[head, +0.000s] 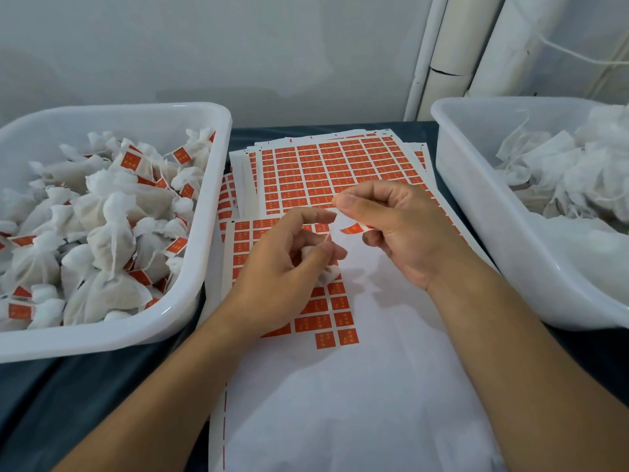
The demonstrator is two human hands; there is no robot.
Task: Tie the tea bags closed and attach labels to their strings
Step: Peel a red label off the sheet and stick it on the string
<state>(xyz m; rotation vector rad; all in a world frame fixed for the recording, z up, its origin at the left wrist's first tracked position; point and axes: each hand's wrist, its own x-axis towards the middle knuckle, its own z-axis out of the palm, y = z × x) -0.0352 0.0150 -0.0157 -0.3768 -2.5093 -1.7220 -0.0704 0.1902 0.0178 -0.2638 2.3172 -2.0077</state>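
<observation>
Putting a label on a tea bag string

My left hand [286, 264] pinches the thin string [327, 238] with the tea bag [328, 275] tucked under its fingers; my right hand [391, 226] pinches a red label [354, 229] just beside it, above the near label sheet [320, 315] on the tabletop.

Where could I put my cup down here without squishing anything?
Bare dark table shows near you, under the left bin, and at the lower right. Between the bins it's crowded: sticker sheets and both hands. Both bins are full of bags.
</observation>
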